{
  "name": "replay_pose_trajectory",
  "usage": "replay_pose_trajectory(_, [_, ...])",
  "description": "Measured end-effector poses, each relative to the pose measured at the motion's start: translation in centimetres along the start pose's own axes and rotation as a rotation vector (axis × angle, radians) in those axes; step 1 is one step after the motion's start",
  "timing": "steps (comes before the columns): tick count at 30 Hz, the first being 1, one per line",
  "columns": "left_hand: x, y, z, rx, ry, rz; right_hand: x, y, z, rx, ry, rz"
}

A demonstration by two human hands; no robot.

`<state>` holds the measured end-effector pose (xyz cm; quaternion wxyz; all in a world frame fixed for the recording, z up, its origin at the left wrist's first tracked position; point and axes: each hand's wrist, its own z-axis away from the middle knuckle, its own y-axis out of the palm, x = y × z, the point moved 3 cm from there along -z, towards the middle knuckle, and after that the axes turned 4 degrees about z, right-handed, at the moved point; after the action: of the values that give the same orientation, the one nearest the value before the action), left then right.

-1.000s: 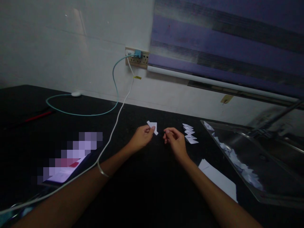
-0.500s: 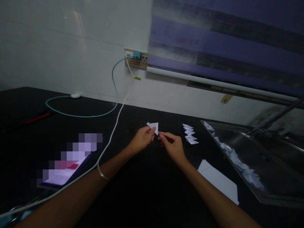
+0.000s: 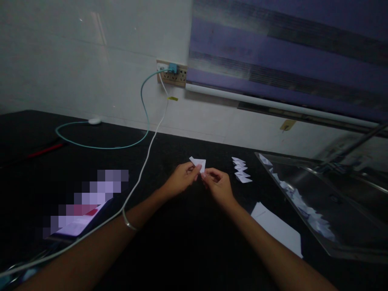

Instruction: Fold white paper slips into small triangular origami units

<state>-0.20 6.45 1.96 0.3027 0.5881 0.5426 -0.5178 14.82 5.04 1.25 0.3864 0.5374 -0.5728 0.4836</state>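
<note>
Pinching a small folded paper piece (image 3: 200, 162) between both hands, I held it just above the dark bench (image 3: 178, 250), well in front of me. The thumb of my left hand (image 3: 183, 177) lay flat over its face with the fingers closed behind it; the fingers of my right hand (image 3: 217, 184) were drawn together at its lower corner, nearly meeting the left ones. A narrow tab stuck out at the upper left, past the triangular body.

I judged this to be a folding step, with the tab and lower corner not yet tucked in. The next move seemed to call for a steady left grip while the right fingertips turned that corner over and pressed the crease sharp.

Near my right hand, a short row of pointed folded papers (image 3: 241, 169) lay on the bench, nested closely. Closer to me, beside my right forearm, was a stack of white paper (image 3: 277, 229). More folded pieces (image 3: 303, 208) ran along the left side of the steel sink (image 3: 345, 220).
</note>
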Motion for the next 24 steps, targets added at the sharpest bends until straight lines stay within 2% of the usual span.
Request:
replay_pose_trajectory(3, [-0.2, -0.1, -0.1, -0.027, -0.012, 0.044, 0.1, -0.5, 0.1, -0.105, -0.037, 0.116])
replay_pose_trajectory(6, [-0.1, 0.2, -0.2, 0.002, -0.005, 0.089, 0.5, -0.6, 0.3, -0.164, -0.129, 0.293])
replay_pose_trajectory(8, [-0.1, 0.5, -0.2, 0.021, 0.011, 0.104, 1.1, -0.3, 0.6, -0.135, -0.241, 0.416])
replay_pose_trajectory(10, [0.0, 0.6, -0.3, -0.008, 0.005, 0.106, 1.6, 0.1, 1.0, -0.070, -0.338, 0.501])
replay_pose_trajectory(13, [0.3, 0.5, -0.3, -0.074, -0.056, 0.132, 2.0, 0.5, 1.2, 0.018, -0.387, 0.522])
replay_pose_trajectory(15, [0.5, 0.4, -0.3, -0.066, -0.087, 0.156, 2.0, 0.5, 1.1, 0.050, -0.328, 0.428])
replay_pose_trajectory(19, [0.6, 0.5, 0.0, 0.029, -0.089, 0.104, 0.8, -0.3, 0.1, 0.029, -0.035, 0.016])
replay_pose_trajectory(21, [0.3, 0.6, 0.3, 0.085, -0.051, 0.016, 0.1, -0.6, -0.5, 0.022, 0.092, -0.161])
replay_pose_trajectory(24, [-0.2, 0.7, 0.7, 0.152, 0.018, -0.099, -0.4, -0.6, -0.9, 0.078, 0.207, -0.275])
